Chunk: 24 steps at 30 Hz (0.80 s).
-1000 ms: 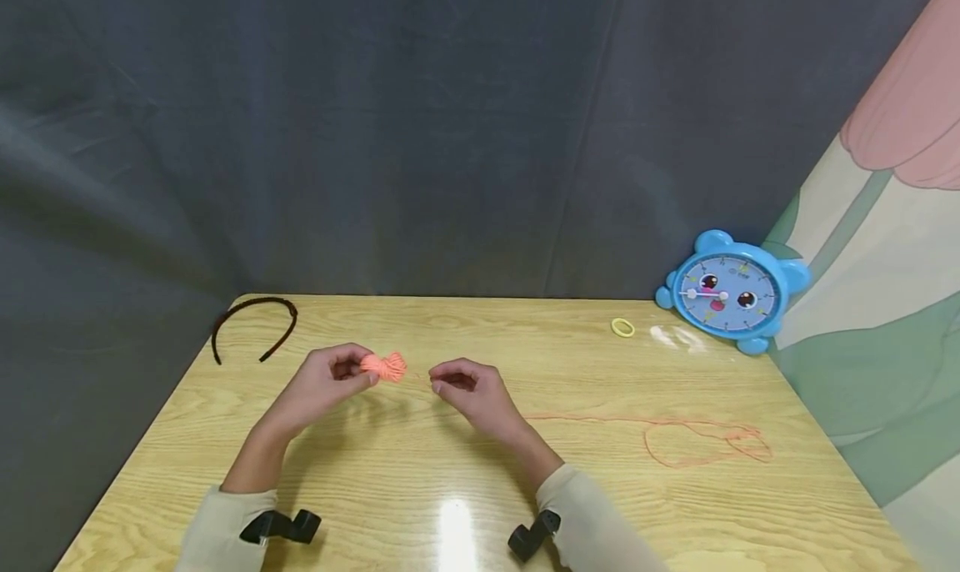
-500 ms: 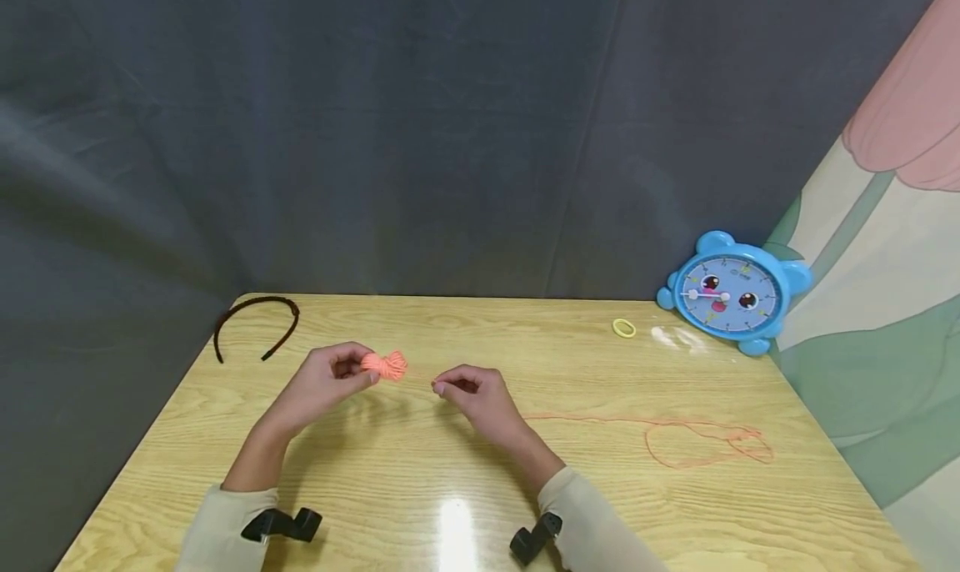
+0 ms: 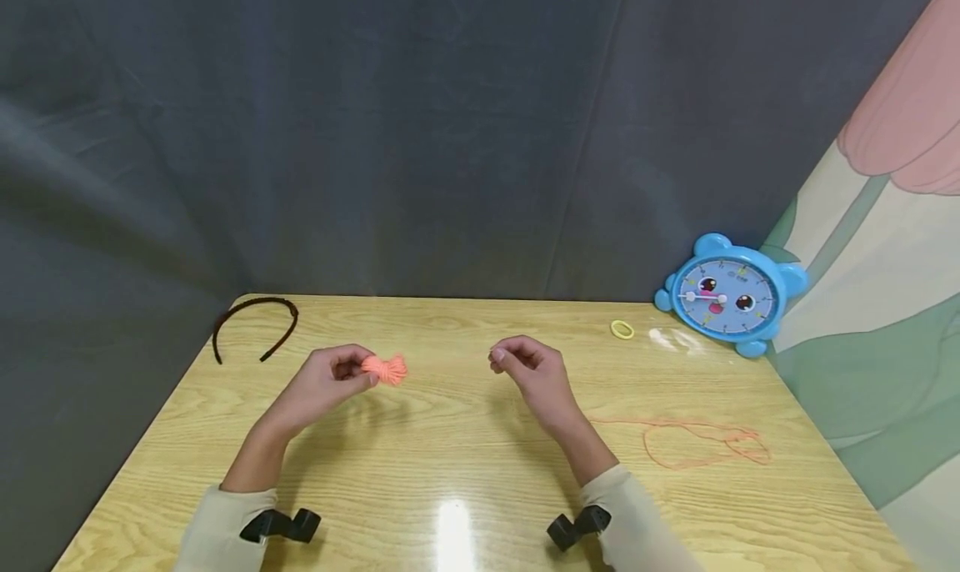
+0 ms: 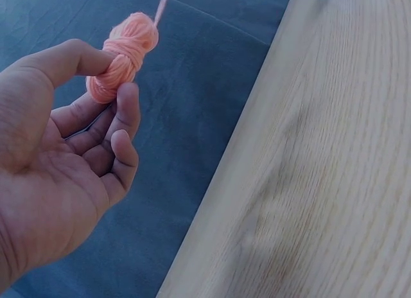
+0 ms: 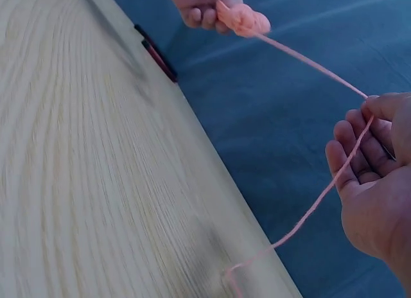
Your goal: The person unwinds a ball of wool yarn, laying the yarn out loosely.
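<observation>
My left hand pinches a small bundle of coral-pink yarn between thumb and fingers, above the table. In the left wrist view the yarn bundle looks tightly wound and cinched around its middle. To the right, my right hand pinches the yarn strand with thumb and finger. The strand runs fairly straight from the bundle to that pinch in the right wrist view, then hangs past the palm down to the table. More loose yarn lies in a loop on the table at the right.
A dark headband lies at the table's back left. Toward the back right are a yellow ring and a blue animal-shaped clock. A dark curtain hangs behind the wooden table.
My right hand has moved right and slightly away from me, widening the gap to the left hand. The left hand stays nearly still with the yarn bundle.
</observation>
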Each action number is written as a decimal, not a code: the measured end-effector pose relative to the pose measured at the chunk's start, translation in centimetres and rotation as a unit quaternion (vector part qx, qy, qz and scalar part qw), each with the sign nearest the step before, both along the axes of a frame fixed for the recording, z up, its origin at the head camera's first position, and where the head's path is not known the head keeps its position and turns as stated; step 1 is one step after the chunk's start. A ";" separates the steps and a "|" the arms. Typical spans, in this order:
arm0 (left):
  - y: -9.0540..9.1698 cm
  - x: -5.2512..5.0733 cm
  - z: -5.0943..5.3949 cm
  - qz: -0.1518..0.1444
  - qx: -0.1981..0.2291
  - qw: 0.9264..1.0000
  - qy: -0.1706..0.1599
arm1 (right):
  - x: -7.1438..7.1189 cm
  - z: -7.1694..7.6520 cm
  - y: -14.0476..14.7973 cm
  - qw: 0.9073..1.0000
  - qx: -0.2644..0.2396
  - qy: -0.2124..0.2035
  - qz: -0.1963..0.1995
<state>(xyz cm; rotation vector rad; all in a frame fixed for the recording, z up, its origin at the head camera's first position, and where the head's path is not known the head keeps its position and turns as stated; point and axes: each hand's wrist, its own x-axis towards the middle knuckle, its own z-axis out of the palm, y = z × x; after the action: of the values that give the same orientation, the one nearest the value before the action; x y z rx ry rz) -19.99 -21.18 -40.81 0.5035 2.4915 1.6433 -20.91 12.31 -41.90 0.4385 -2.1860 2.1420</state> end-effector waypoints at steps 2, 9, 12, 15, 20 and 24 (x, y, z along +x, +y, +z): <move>0.0 0.0 -0.1 0.002 0.000 1.000 0.001 | 0.0 0.0 0.7 1.000 0.001 0.005 -0.008; 0.2 -0.1 -0.3 0.013 -0.007 1.000 -0.003 | 0.6 0.2 2.4 0.999 0.022 0.023 -0.007; 0.1 0.0 -0.3 0.023 -0.009 1.000 -0.005 | 0.7 0.4 2.9 0.999 0.032 0.031 -0.004; 0.0 0.1 -0.2 0.029 -0.008 1.000 -0.004 | 0.7 0.7 3.5 0.999 0.028 0.040 -0.008; 0.0 0.0 -0.2 0.026 -0.006 1.000 -0.002 | 0.5 1.0 4.9 0.998 0.011 0.040 -0.039; -0.2 0.0 0.0 0.026 -0.006 1.000 -0.002 | 0.3 1.4 6.0 0.997 -0.003 0.033 -0.069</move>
<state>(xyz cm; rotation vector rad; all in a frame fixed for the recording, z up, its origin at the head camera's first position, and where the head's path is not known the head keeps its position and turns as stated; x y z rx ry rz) -19.94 -21.34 -40.85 0.4366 2.5322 1.6439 -20.66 18.35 -40.52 0.3412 -2.1078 2.0326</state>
